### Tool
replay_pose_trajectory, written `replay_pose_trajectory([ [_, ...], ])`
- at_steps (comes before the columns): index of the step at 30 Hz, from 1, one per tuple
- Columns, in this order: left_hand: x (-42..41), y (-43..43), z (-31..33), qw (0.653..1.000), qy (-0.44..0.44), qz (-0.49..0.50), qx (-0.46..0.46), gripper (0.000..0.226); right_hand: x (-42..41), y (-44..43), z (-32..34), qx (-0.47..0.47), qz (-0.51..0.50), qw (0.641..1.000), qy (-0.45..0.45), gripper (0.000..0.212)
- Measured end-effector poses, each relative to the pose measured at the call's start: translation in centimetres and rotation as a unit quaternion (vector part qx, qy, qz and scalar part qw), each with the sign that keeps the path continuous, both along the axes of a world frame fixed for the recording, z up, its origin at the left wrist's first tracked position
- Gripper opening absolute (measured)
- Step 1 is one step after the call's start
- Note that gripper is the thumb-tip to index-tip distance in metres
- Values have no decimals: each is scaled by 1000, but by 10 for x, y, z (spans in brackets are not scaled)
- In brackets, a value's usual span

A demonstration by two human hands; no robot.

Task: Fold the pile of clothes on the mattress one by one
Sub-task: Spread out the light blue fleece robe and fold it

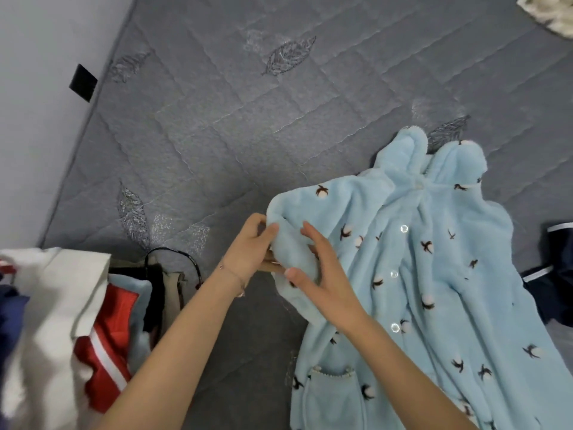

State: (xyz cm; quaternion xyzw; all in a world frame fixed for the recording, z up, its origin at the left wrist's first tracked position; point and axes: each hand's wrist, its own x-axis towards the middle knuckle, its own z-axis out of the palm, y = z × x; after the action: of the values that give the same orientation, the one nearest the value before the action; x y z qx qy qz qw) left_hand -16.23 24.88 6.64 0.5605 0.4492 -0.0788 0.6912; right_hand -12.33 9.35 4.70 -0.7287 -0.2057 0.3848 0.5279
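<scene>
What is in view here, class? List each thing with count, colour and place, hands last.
mattress: one, grey, under everything
fleece garment: one, light blue with dark print, right of centre
pile of clothes: one, white, red, navy, black, lower left
dark garment: one, navy with white stripes, right edge
pale fabric: one, cream, top right corner
wall: one, pale grey, left
left hand: one, pinches the garment's sleeve
right hand: one, grips the same sleeve

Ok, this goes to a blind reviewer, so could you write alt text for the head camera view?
A person's left hand and right hand grip the sleeve of a light blue fleece pyjama top, spread front-up on a grey quilted mattress. A pile of unfolded clothes lies at the left, a navy garment at the right edge.
</scene>
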Motion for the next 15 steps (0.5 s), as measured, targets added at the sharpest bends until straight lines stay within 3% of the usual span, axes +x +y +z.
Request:
replay_pose_trajectory([
  [4, 15, -24, 0, 989, -18, -17, -143, 29, 8, -24, -9, -41, 60, 995, -63, 105],
  [8, 24, -39, -3, 979, -49, -92, -176, 31, 27, -49, -16, -48, -18, 999, 8, 83],
  [12, 26, -48, -18, 991, -53, -111, 50, 24, 48, -77, -19, -47, -117, 989, 77, 52],
  [15, 27, -53, -35, 941, -65, -211, 255, 40, 56, -100, -22, -9, -198, 960, 198, 44],
])
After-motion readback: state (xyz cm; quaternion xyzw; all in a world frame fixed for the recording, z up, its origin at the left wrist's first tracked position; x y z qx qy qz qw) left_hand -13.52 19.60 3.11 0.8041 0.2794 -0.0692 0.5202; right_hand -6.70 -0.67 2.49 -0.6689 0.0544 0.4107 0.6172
